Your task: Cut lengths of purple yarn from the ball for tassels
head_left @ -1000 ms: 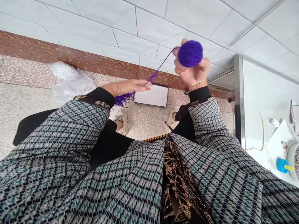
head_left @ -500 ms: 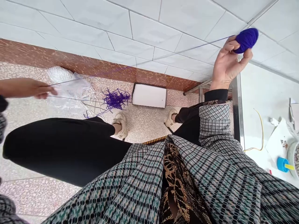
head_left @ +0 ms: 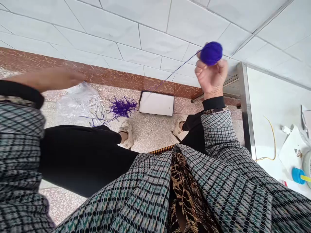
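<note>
My right hand (head_left: pixel 211 79) is raised in front of the tiled wall, its fingers closed round a ball of purple yarn (head_left: pixel 211 53). From the ball a purple strand (head_left: pixel 175 70) slants down to the left and fades from sight above the white box. My left hand (head_left: pixel 54 79) is stretched out at the left, smeared by motion, so its fingers and anything in them cannot be made out. Below it on the floor lies a clear plastic bag (head_left: pixel 75 103) beside loose white yarn (head_left: pixel 98 105). A tangled heap of purple yarn (head_left: pixel 123 106) lies near my left foot.
A shallow white box (head_left: pixel 156 103) sits on the speckled floor against the wall's brown skirting. At the right stands a white table (head_left: pixel 264 97) with a metal edge, bearing a yellow cord (head_left: pixel 273 139), a blue cap (head_left: pixel 297 175) and papers.
My right hand has moved left and slightly down with the yarn ball. My left hand, earlier pinching purple strands, has moved right and up; the strand from the ball now slopes more steeply.
</note>
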`<state>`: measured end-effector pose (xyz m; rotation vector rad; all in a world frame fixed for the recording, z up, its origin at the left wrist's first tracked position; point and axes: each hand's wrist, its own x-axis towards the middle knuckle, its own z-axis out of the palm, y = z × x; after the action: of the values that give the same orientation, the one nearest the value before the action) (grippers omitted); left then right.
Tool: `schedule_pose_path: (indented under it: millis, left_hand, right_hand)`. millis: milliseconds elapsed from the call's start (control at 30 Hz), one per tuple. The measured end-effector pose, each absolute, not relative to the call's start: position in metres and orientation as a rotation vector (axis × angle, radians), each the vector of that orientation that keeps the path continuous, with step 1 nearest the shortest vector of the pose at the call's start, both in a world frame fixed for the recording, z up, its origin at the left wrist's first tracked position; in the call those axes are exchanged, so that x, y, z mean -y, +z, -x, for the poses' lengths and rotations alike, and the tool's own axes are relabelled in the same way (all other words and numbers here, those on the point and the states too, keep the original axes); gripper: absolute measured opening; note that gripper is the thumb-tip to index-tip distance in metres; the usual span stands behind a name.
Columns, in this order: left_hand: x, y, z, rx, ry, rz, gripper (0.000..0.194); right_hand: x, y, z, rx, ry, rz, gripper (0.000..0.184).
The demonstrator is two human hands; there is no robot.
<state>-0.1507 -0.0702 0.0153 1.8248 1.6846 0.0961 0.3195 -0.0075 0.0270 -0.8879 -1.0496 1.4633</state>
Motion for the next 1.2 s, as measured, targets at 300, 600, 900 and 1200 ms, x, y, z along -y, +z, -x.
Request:
schedule_pose_path:
  millis: [300,600,900,1200]
  left_hand:
    - [0.047,0.008,-0.073,-1.020,0.905,-1.508,0.049]
    - [0.063,-0.040,-0.039,-1.230,0.722,-1.726,0.027]
    - [0.083,0.000,-0.028,-1.083,0.574,-1.918,0.024]
    - [0.059,-0.016,-0.006,-1.342,0.570,-1.848,0.019]
  right_hand:
    - [0.016,0.001,-0.283,1.396,1.881,0.800,0.069]
    - [0.012,0.005,-0.273,1.263,1.548,1.061,0.044]
    - [0.012,-0.018,-0.264,1.750,1.427,1.315,0.039]
    - [0.022,-0.035,-0.264,1.627,2.197,0.664,0.066]
